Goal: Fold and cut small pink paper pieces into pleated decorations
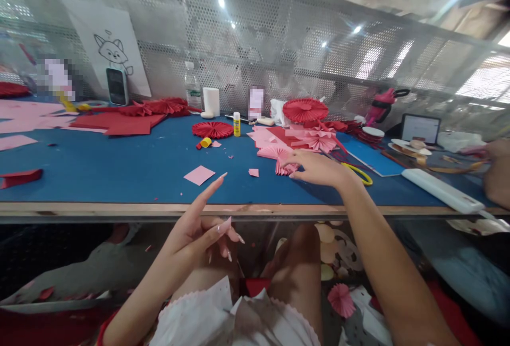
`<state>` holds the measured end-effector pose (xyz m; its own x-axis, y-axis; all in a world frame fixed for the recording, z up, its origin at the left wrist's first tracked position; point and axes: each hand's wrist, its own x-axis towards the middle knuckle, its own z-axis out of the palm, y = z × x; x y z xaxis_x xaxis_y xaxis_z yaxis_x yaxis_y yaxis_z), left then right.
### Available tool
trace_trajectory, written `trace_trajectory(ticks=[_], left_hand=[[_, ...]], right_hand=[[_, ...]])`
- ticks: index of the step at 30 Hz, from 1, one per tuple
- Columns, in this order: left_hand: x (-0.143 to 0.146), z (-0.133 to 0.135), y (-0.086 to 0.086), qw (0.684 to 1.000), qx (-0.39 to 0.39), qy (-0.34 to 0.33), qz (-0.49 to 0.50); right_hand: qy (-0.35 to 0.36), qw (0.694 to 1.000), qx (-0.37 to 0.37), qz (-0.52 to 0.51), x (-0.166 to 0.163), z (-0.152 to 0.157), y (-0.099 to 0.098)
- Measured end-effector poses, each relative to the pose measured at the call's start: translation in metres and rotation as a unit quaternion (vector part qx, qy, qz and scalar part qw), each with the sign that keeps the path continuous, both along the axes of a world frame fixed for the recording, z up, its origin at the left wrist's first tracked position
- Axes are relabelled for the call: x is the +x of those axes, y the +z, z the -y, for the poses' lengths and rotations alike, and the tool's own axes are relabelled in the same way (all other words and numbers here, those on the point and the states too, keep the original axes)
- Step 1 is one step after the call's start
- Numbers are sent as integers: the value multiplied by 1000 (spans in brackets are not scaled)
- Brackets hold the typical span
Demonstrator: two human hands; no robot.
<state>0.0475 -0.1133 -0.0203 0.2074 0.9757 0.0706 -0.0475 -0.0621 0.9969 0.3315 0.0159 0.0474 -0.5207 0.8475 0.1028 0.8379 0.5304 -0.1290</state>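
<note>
Right fingers [297, 158] are laid over a pink fan [280, 160], grip unclear; left fingers [204, 198] are parted and empty. Fan handling seems underway; a light pinch is called for.

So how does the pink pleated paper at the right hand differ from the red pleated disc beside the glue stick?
Colour: the pink pleated paper is light pink; the red pleated disc is deep red.
Outline: the disc looks round, while the pink paper shows fan-like pleats, partly hidden.
Contact: the right hand is over the pink paper; no hand is at the disc.
Both are pleated and on the blue table.
</note>
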Motion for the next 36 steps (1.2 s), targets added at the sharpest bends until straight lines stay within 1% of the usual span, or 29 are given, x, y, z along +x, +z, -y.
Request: trace_trajectory(ticks=[3, 6, 8, 11, 12, 13, 14, 15, 16, 17, 19, 20, 21, 22, 24, 26, 28, 30, 31, 32, 33, 36], left_hand=[[4, -2, -2, 1000, -3, 6, -11], [9, -5, -3, 999, 15, 17, -29], [11, -7, -3, 997, 40, 35, -47], [10, -12, -6, 993, 61, 76, -64], [8, -14, -8, 992, 66, 87, -66], [7, -17, -10, 991, 68, 95, -67], [5, -19, -12, 990, 70, 98, -67], [4, -22, -13, 991, 70, 98, -66], [3, -25, -14, 991, 67, 96, -63], [3, -28, -14, 992, 61, 96, -56], [2, -33, -15, 993, 51, 108, -25], [2, -35, -14, 992, 50, 119, -3], [2, -37, -14, 990, 51, 132, 19], [1, -38, -14, 987, 53, 145, 37], [1, -41, -13, 983, 58, 164, 57], [-1, -42, -9, 979, 74, 184, 53], [-4, -44, -2, 961, 120, 245, 43], [-10, -46, 4, 930, 171, 322, 47], [-13, -47, 7, 917, 187, 347, 51], [-17, -49, 10, 912, 194, 358, 53], [-21, -51, 11, 913, 192, 356, 49], [-30, -58, 9, 931, 174, 322, 4]], right_hand=[[33, 999, 23, -24, -10, 20, -7], [51, 988, 107, -96, -22, 33, -18], [50, 979, 153, -124, -25, 35, -30], [70, 979, 155, -116, -24, 31, -52], [66, 974, 170, -132, -24, 30, -58], [51, 964, 202, -166, -24, 32, -62], [30, 947, 241, -211, -26, 35, -64], [16, 930, 269, -250, -28, 40, -63], [18, 921, 278, -274, -33, 46, -60], [42, 925, 260, -272, -38, 55, -55], [153, 952, 173, -200, -49, 73, -41], [204, 954, 144, -167, -54, 81, -34], [229, 950, 141, -160, -59, 88, -29], [234, 944, 157, -173, -63, 93, -27], [197, 942, 199, -187, -69, 94, -31], [144, 958, 201, -147, -74, 87, -45], [113, 975, 163, -96, -81, 80, -63], [90, 980, 150, -91, -88, 78, -78], [79, 981, 152, -95, -92, 79, -82], [68, 981, 154, -99, -96, 81, -84], [61, 980, 155, -105, -100, 84, -85], [66, 980, 153, -111, -106, 88, -82]])
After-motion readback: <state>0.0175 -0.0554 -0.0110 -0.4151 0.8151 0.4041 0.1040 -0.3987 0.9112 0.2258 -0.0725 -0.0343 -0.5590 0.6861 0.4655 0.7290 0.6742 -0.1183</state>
